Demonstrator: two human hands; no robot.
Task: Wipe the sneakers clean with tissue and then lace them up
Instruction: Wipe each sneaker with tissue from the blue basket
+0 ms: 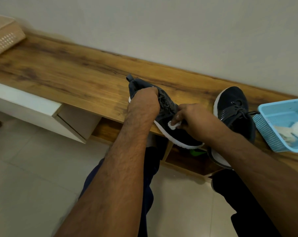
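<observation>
A dark sneaker [168, 115] with a white sole lies tilted on its side at the front edge of the wooden shelf top [73, 74]. My left hand [144, 101] grips it around the collar and laces. My right hand [191, 118] pinches a small white tissue [173, 124] and presses it against the shoe's side above the sole. A second dark sneaker [233, 106] with its laces in stands to the right, partly hidden behind my right forearm.
A light blue plastic basket [271, 117] holding used and folded tissues stands at the right end of the shelf. A beige perforated basket [4, 36] sits at the far left. Below are open cubbies, a white cabinet, tiled floor and my legs.
</observation>
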